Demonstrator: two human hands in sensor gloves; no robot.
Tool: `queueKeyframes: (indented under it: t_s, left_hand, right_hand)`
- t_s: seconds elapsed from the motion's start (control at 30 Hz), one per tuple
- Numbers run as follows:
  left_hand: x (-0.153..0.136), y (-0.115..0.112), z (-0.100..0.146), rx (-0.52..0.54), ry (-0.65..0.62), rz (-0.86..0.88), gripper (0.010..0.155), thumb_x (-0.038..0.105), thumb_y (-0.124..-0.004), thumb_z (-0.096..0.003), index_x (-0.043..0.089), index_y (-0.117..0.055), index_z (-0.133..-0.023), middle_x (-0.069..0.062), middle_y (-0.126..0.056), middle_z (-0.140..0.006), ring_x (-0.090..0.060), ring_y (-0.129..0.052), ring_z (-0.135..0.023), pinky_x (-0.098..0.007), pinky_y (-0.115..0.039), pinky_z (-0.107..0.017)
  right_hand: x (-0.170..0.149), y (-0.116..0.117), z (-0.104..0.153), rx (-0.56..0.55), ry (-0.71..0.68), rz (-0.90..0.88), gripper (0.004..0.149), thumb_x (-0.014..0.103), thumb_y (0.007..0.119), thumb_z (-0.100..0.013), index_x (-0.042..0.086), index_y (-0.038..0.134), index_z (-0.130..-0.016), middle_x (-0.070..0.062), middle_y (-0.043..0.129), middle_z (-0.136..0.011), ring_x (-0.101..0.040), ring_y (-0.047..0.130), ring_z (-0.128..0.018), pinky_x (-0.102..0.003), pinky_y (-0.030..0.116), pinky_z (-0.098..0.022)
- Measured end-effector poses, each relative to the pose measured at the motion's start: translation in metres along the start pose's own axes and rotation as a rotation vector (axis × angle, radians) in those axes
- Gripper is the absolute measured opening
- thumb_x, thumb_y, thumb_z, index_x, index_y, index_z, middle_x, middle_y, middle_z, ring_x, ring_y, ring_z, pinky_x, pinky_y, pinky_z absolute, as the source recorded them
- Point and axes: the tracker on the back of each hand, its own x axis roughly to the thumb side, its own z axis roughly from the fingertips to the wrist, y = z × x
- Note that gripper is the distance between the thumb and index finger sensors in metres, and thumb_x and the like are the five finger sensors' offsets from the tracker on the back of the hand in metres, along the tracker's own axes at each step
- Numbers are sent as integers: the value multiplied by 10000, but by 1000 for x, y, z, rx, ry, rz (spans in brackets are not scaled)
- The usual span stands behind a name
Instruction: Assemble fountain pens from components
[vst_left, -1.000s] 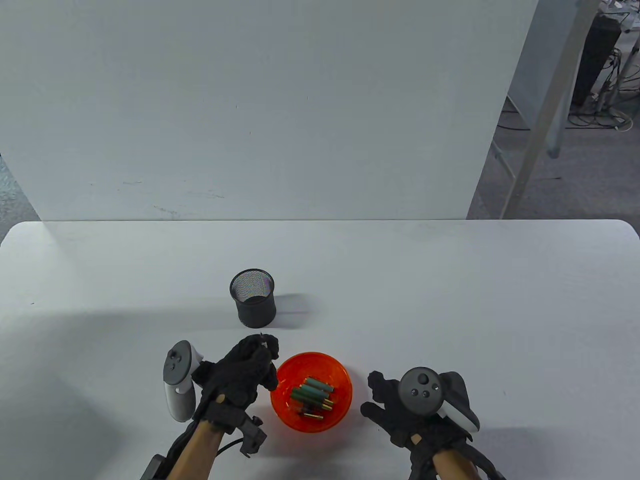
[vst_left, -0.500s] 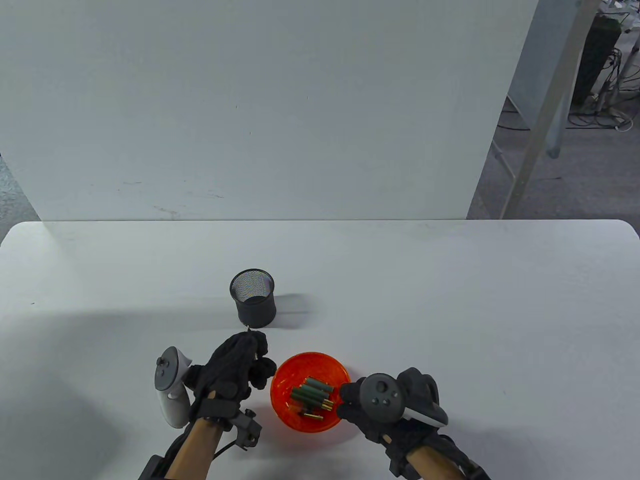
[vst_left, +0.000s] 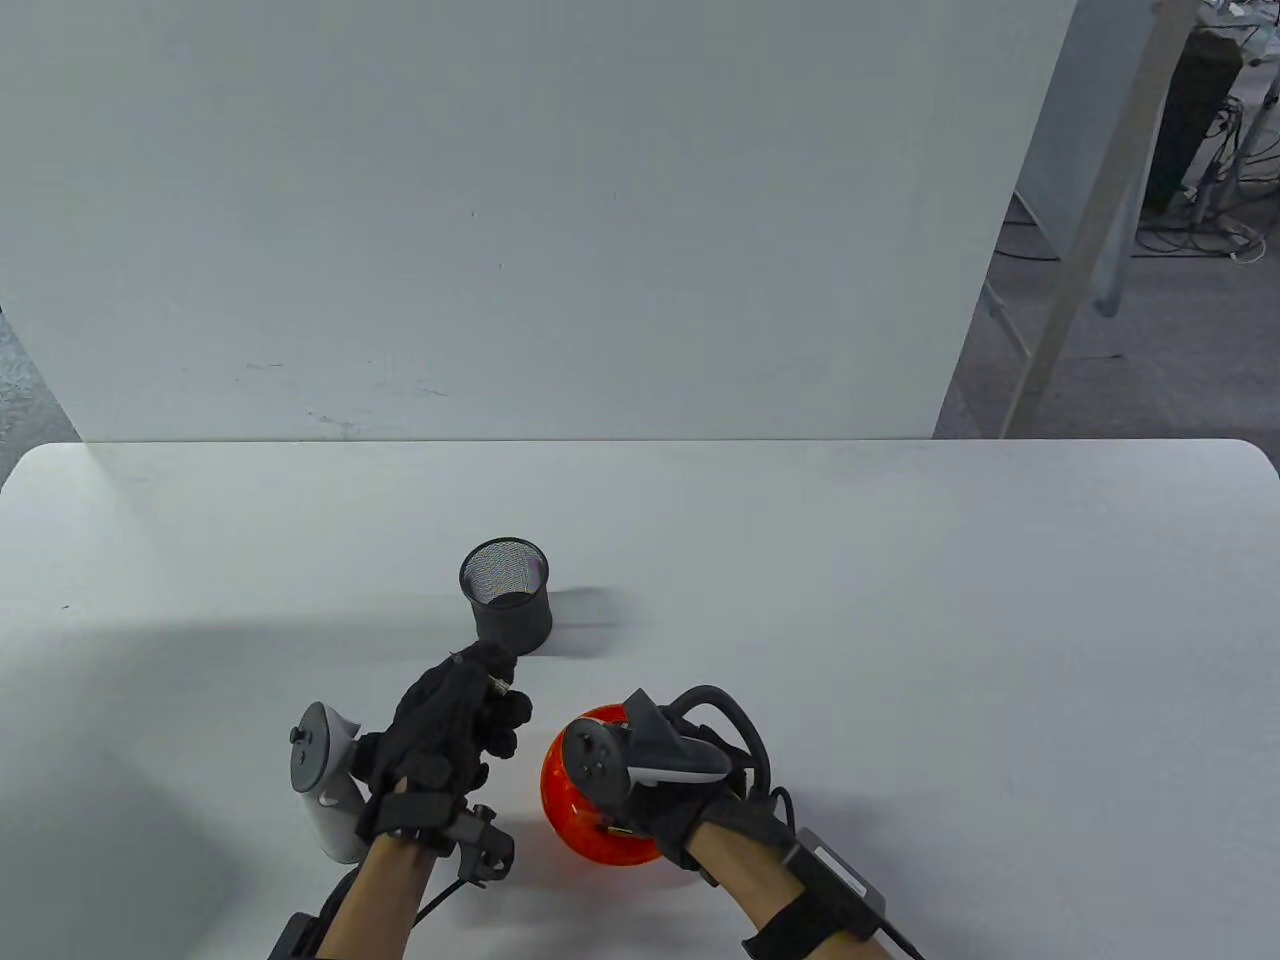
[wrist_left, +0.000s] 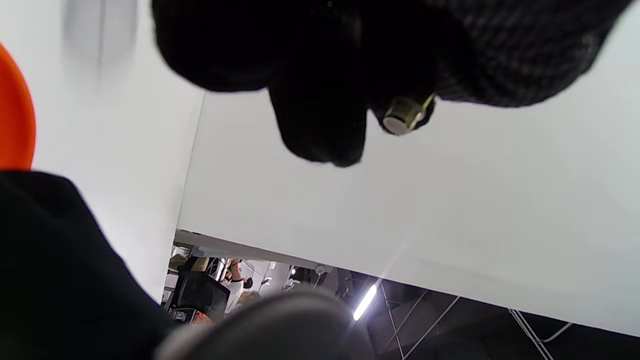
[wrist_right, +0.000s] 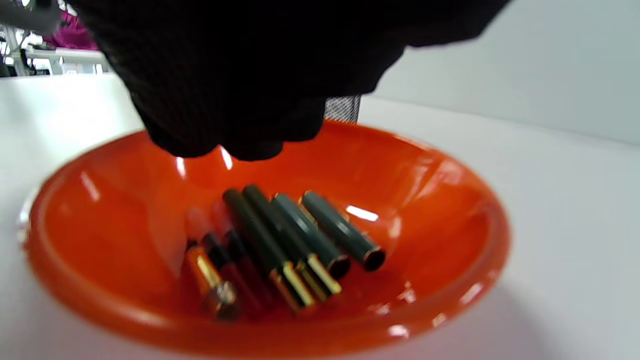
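Note:
An orange bowl (vst_left: 562, 812) sits near the table's front edge. In the right wrist view this bowl (wrist_right: 480, 235) holds several dark green pen barrels (wrist_right: 305, 235) with gold rings and a gold-tipped piece (wrist_right: 212, 282). My right hand (wrist_right: 235, 137) hovers just above them, fingers pointing down and holding nothing. From the table view the right hand (vst_left: 690, 815) and its tracker cover most of the bowl. My left hand (vst_left: 470, 705), left of the bowl, pinches a small pen part (vst_left: 497, 686). The part's metal end (wrist_left: 404, 116) shows between the fingers (wrist_left: 320, 125).
A black mesh pen cup (vst_left: 506, 595) stands just beyond my left hand, and its mesh (wrist_right: 342, 108) shows behind the bowl. A white board rises along the table's far edge. The bowl's orange rim (wrist_left: 15, 125) shows at the left wrist view's left edge.
My right hand moved left from the table beside the bowl to above it, tilting over and hiding the pen parts. The left hand drifted slightly left and away, still pinching its part.

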Motion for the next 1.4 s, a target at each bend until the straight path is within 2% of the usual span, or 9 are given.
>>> queueKeyframes:
  t_s: [0.2, 0.43, 1.0, 1.4]
  left_hand:
    - [3, -3, 0, -11, -14, 31, 454, 535, -789, -534, 310, -841, -926, -20, -852, -879, -128, -1051, -575, -319, -895, -330]
    - [4, -5, 1, -32, -20, 34, 458, 538, -778, -541, 310, -831, -935, -18, -846, -881, -125, -1044, -561, -313, -889, -330]
    - [6, -7, 1, -30, -20, 41, 461, 539, -774, -545, 307, -825, -940, -19, -840, -881, -123, -1037, -545, -309, -884, -329]
    - [7, -8, 2, -25, -12, 45, 460, 538, -767, -548, 307, -818, -944, -20, -835, -884, -124, -1033, -552, -311, -882, -342]
  right_hand:
    - [7, 17, -7, 51, -16, 20, 375, 398, 870, -502, 236, 891, -839, -22, 913, -643, -144, 883, -348, -257, 826, -158]
    - [8, 20, -5, 42, -12, 79, 386, 392, 866, -504, 230, 868, -854, -29, 916, -652, -157, 893, -360, -272, 837, -172]
    - [13, 26, -5, 65, 2, 71, 405, 370, 861, -508, 151, 856, -848, -15, 943, -621, -178, 912, -356, -298, 851, -177]
    - [20, 26, -5, 123, 57, 108, 409, 367, 855, -506, 154, 827, -855, -32, 956, -601, -186, 912, -355, -307, 852, -182]
